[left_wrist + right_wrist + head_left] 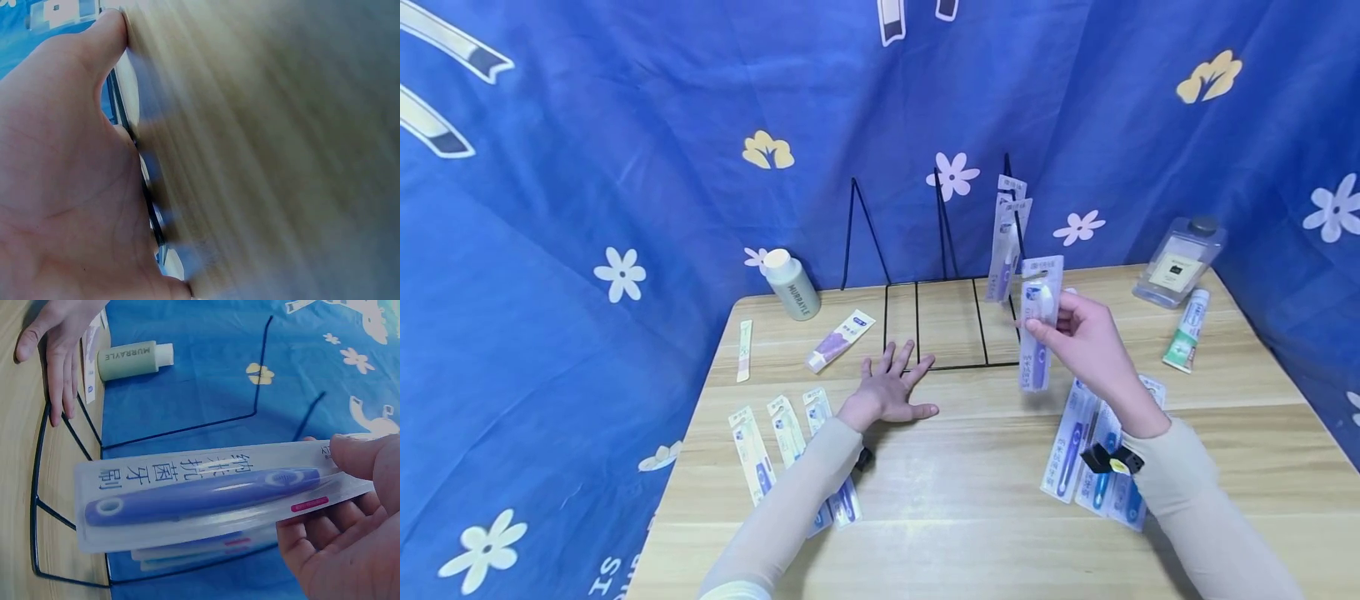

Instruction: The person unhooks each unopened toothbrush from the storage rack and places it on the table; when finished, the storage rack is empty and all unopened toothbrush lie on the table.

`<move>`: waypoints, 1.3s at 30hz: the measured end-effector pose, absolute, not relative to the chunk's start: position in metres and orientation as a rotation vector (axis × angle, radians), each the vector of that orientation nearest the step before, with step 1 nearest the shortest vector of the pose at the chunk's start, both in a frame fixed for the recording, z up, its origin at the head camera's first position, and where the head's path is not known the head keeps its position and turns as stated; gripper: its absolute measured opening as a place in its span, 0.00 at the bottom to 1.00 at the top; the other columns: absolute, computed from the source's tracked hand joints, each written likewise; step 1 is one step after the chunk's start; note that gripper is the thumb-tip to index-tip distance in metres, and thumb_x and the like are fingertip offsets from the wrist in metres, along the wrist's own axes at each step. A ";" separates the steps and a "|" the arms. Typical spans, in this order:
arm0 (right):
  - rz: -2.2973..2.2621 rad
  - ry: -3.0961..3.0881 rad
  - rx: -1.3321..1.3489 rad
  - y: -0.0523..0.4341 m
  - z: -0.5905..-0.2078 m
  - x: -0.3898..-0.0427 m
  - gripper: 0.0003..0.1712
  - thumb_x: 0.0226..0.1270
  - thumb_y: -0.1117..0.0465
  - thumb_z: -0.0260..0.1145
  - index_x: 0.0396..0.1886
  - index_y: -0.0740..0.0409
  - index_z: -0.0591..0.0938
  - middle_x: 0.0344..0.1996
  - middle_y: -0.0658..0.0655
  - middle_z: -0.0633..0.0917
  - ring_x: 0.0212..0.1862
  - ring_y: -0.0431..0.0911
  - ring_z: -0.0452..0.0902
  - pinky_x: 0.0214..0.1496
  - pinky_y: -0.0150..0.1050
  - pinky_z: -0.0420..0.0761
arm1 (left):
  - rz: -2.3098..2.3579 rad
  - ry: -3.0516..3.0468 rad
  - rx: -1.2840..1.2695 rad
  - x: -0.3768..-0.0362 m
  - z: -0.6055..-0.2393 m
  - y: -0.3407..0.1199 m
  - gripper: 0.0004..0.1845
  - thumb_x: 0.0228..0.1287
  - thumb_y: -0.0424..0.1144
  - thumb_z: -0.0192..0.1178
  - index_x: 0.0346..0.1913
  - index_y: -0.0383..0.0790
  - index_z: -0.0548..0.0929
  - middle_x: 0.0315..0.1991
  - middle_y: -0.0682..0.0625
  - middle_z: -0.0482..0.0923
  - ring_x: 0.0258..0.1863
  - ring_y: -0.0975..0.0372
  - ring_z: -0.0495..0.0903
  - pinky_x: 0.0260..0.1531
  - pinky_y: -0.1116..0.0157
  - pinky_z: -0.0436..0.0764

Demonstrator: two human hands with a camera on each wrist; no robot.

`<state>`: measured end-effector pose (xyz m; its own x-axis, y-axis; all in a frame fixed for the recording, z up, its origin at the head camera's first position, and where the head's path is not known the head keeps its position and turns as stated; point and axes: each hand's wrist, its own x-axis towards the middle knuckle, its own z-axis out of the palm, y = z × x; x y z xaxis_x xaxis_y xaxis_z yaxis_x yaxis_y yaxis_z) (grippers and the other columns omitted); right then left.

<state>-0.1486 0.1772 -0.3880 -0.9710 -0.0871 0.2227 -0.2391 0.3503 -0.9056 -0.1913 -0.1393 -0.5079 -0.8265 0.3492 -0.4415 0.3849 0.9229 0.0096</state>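
In the head view my right hand (1086, 346) pinches a packaged toothbrush (1040, 325) between thumb and fingers, upright at the right side of a black wire rack (951, 367). The right wrist view shows this pack close up, with a purple handle (206, 497) behind clear plastic. Other packaged toothbrushes (1006, 242) hang from the rack's right prong, just behind it. My left hand (891, 392) lies with spread, straight fingers at the rack's front left corner; its fingertips reach the front bar. In the left wrist view, the palm (69, 169) shows beside the blurred wooden table.
Packaged toothbrushes lie in a left group (788, 429) and a right group (1070, 442). Around the rack are a grey-green bottle (793, 287), a purple-white tube (841, 340), a narrow sachet (744, 350), a clear bottle (1176, 267) and a green-white tube (1187, 331). A blue curtain (700, 167) hangs behind.
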 end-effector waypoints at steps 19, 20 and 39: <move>2.057 -2.439 -0.473 0.366 -0.490 -0.081 0.09 0.71 0.66 0.67 0.39 0.44 0.82 0.25 0.36 0.88 0.26 0.33 0.83 0.27 0.30 0.83 | -0.086 2.631 0.524 -0.193 -0.509 -0.142 0.51 0.60 0.83 0.41 0.80 0.74 0.32 0.83 0.53 0.19 0.83 0.47 0.25 0.76 0.33 0.41; 2.013 -2.517 -0.492 0.370 -0.496 -0.079 0.06 0.72 0.64 0.66 0.41 0.47 0.81 0.25 0.35 0.87 0.26 0.33 0.83 0.27 0.31 0.83 | -0.084 2.630 0.524 -0.193 -0.509 -0.141 0.51 0.60 0.83 0.41 0.80 0.74 0.32 0.83 0.53 0.19 0.83 0.47 0.25 0.76 0.33 0.41; 1.690 -2.998 -0.659 0.375 -0.523 -0.081 0.29 0.69 0.58 0.70 0.56 0.78 0.73 0.25 0.48 0.86 0.28 0.38 0.85 0.32 0.35 0.87 | -0.069 2.618 0.530 -0.193 -0.508 -0.140 0.52 0.60 0.83 0.41 0.80 0.74 0.31 0.83 0.54 0.18 0.83 0.48 0.24 0.76 0.33 0.40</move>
<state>-0.0806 0.3748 -0.5234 -0.8667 0.1404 -0.4788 0.4823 0.4813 -0.7320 -0.1928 -0.1399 -0.5082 -0.8173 0.3557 -0.4533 0.3791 0.9244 0.0417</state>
